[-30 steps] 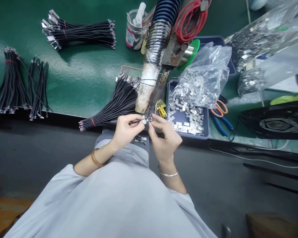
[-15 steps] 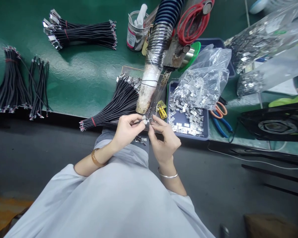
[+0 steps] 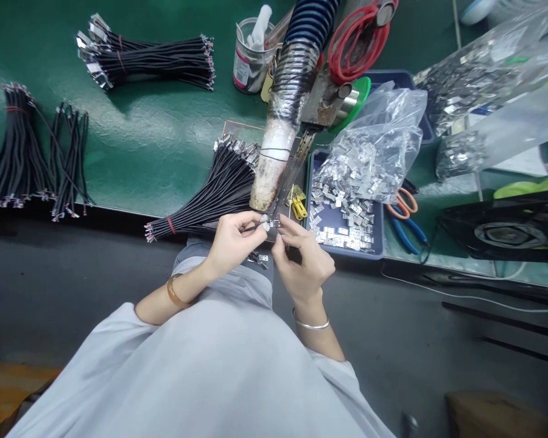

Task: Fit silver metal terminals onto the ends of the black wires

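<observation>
My left hand [image 3: 237,240] is closed in a pinch on a black cable, its fingertips under the tip of the soldering iron [image 3: 285,182]. White coverings show at those fingertips. A small metal connector [image 3: 274,224] sits at the cable's end, between my two hands. My right hand [image 3: 304,255] is just right of the connector, thumb and forefinger closed around a thin pale wire [image 3: 291,204] that runs upward. Exactly where wire, iron and connector meet is too small to tell. Beside the left hand lies a bundle of black cables [image 3: 210,194] tied with a red band.
A blue tray [image 3: 379,240] of metal connector shells and a plastic bag [image 3: 374,140] stand to the right, with pliers [image 3: 406,222] beyond. A fume hose [image 3: 274,152] hangs over the work. More cable bundles [image 3: 159,61] lie left. Several loose connectors [image 3: 259,260] rest on my lap.
My right fingertips have drawn slightly right, away from the connector, and the thin wire shows more plainly. My left hand stays almost still with the cable.
</observation>
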Tool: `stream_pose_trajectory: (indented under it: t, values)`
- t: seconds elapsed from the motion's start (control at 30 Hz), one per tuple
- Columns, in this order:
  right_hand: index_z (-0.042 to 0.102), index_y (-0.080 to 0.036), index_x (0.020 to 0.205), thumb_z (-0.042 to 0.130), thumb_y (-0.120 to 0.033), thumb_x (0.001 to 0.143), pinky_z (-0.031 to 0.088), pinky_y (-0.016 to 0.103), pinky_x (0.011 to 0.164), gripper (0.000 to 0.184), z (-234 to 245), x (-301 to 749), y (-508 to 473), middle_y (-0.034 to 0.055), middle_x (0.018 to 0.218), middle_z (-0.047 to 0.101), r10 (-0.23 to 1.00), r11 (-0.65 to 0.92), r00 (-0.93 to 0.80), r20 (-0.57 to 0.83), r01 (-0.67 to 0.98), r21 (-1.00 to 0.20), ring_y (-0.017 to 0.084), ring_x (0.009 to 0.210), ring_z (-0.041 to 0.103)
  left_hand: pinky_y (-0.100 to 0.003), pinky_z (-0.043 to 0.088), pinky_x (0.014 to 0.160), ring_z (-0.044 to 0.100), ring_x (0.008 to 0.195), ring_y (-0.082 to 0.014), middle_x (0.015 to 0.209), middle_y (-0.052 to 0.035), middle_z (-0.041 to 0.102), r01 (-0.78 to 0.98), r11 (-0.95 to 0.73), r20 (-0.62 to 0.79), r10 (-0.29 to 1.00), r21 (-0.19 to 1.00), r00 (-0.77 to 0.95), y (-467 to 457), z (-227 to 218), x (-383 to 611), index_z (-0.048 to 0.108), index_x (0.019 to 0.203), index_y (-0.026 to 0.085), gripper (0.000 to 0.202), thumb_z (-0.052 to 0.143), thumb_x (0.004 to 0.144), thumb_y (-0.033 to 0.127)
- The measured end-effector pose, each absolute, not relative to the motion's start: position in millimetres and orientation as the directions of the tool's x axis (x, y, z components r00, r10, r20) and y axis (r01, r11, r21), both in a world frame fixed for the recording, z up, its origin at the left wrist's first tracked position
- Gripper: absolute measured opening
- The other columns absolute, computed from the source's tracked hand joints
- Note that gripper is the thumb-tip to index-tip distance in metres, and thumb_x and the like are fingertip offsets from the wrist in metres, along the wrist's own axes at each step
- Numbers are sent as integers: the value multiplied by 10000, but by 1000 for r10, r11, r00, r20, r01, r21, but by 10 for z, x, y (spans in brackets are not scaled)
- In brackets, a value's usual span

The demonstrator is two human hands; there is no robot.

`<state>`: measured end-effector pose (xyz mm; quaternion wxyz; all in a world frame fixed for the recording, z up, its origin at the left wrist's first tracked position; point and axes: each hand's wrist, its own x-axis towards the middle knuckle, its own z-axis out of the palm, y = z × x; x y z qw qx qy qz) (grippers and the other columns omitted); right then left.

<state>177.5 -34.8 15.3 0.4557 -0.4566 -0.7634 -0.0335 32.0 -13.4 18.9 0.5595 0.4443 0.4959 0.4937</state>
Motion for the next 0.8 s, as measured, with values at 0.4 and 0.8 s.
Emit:
stream_pose_trajectory:
  t: [0.4, 0.8]
  values:
    - [583, -247, 966, 574, -134, 990, 547, 220, 634, 115, 126, 1863, -269, 5, 817, 742, 652, 651, -252, 716, 670, -357, 127, 704, 722, -206, 435, 591, 505, 601, -99, 668, 6, 615, -56, -17, 28, 980, 998, 199, -141, 174, 146, 704, 794, 148, 128, 745, 767, 267]
    - [546, -246, 895, 576, -258, 1002, 449, 209, 479, 111, 96, 1843, -301, -73, 647, 587, 863, 463, -75, 499, 511, -724, 87, 478, 543, -221, 483, 641, 651, 628, -130, 718, -48, 761, 93, -365, 287, 844, 926, 452, -139, 118, 3, 754, 809, 144, 232, 627, 962, 264]
